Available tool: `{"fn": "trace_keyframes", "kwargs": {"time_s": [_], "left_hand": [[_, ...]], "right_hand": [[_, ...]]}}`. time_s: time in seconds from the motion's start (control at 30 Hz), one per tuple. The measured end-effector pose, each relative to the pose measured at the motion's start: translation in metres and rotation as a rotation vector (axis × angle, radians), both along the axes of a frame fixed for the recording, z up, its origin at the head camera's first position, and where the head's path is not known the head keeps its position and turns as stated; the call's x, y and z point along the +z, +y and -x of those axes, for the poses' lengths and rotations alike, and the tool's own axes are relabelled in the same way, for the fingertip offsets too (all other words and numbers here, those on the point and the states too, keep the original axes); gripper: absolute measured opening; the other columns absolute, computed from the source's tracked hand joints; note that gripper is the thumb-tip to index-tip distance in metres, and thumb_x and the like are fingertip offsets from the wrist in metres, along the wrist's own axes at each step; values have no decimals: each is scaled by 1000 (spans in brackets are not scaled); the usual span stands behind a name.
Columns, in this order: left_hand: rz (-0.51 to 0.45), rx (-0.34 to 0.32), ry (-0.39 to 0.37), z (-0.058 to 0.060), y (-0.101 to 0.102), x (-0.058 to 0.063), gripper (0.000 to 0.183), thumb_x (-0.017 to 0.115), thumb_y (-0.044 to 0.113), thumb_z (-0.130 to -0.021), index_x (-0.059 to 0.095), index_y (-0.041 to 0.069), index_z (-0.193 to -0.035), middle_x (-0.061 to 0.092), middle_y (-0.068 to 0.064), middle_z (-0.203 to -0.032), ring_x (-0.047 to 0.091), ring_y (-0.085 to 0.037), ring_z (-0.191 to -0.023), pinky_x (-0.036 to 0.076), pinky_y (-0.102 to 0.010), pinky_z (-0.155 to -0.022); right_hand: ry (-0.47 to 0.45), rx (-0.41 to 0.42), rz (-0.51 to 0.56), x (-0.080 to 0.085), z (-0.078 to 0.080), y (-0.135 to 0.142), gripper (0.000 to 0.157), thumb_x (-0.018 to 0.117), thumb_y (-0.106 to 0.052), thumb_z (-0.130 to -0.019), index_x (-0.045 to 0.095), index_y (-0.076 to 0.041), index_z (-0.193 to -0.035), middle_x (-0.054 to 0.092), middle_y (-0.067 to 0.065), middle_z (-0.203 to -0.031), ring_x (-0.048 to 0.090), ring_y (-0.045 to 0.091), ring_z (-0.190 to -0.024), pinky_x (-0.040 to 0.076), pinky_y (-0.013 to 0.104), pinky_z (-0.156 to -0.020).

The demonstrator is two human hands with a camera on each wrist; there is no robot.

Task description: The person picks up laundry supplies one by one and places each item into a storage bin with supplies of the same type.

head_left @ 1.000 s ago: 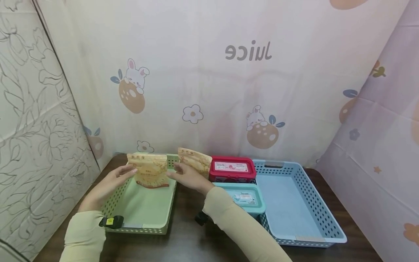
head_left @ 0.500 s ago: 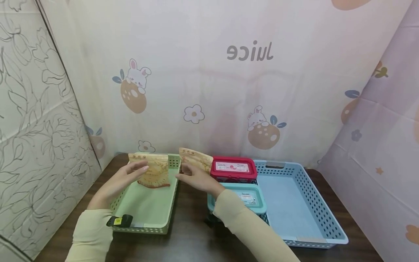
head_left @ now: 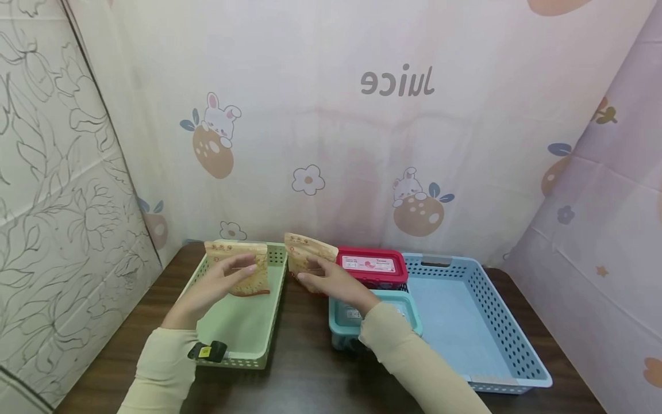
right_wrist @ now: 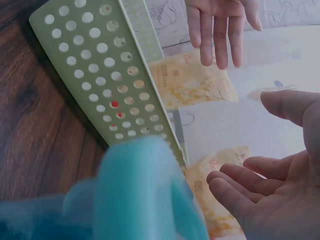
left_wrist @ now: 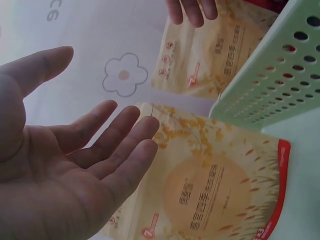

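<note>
A yellow, red-edged pouch (head_left: pixel 260 276) stands upright at the back of the green basket (head_left: pixel 240 325). In front of it my left hand (head_left: pixel 209 290) hovers with fingers extended and nothing in them; the left wrist view shows the pouch's printed front (left_wrist: pixel 215 190) beyond the fingertips. A second matching pouch (head_left: pixel 305 247) stands between the green basket and the red lidded box (head_left: pixel 374 265). My right hand (head_left: pixel 338 283) is in front of this pouch, palm turned inward, fingers loosely extended, holding nothing. Whether its fingertips touch the pouch I cannot tell.
A teal lidded box (head_left: pixel 341 328) sits in front of the red one, partly under my right forearm. To the right lies a light blue perforated basket (head_left: pixel 439 293). Dark wooden tabletop (head_left: pixel 300 368) shows between the baskets. A printed curtain (head_left: pixel 331 144) hangs behind.
Both hands have drifted to the right. The left hand has come away from the first pouch's left edge, the right hand from its right edge. The pouch stays standing in the green basket.
</note>
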State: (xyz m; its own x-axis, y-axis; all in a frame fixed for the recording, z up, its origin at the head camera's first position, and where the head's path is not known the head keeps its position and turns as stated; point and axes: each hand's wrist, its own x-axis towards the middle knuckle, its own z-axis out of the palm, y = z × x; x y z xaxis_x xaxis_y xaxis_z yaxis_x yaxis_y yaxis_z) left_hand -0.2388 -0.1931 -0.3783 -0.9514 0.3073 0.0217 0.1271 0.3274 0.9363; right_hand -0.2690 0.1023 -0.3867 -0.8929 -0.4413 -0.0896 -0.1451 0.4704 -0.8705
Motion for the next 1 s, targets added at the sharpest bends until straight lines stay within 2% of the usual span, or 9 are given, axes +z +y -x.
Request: {"fn": "trace_keyframes", "kwargs": {"time_s": [0.2, 0.43, 0.67, 0.83, 1.0], "left_hand": [[-11, -22, 9, 1, 13, -2, 62, 59, 39, -102, 41, 4, -150, 44, -18, -151, 37, -39, -140, 35, -62, -109], [-15, -25, 32, 0, 24, -5, 59, 60, 37, -102, 44, 4, -148, 48, -18, -147, 43, -36, -136, 37, -56, -109], [-69, -37, 9, 0, 33, -9, 56, 60, 33, -102, 44, 4, -147, 45, -21, -148, 43, -35, -135, 42, -50, -107], [-98, -41, -8, -1, 37, -10, 57, 60, 34, -102, 43, 5, -148, 42, -21, -150, 43, -36, -136, 47, -45, -104], [-99, -38, -21, -2, 43, -11, 55, 60, 34, -102, 44, 8, -149, 43, -18, -150, 43, -34, -136, 46, -45, -105]], "right_hand": [[-4, -20, 0, 2, -3, 14, 76, 66, -53, -93, 40, -15, -153, 48, 4, -149, 44, 27, -137, 43, 51, -107], [-19, -67, -14, 0, -6, 24, 75, 67, -54, -91, 40, -23, -154, 49, 2, -148, 44, 28, -137, 44, 53, -106], [11, -107, -27, -2, -11, 37, 71, 68, -53, -91, 42, -27, -153, 52, 0, -146, 48, 27, -133, 44, 56, -104], [28, -123, -32, -1, -15, 46, 67, 68, -50, -92, 46, -25, -151, 53, 3, -144, 49, 27, -132, 45, 56, -103], [55, -136, -46, -1, -16, 52, 68, 69, -51, -91, 48, -22, -149, 56, 4, -142, 51, 27, -130, 47, 54, -102]]}}
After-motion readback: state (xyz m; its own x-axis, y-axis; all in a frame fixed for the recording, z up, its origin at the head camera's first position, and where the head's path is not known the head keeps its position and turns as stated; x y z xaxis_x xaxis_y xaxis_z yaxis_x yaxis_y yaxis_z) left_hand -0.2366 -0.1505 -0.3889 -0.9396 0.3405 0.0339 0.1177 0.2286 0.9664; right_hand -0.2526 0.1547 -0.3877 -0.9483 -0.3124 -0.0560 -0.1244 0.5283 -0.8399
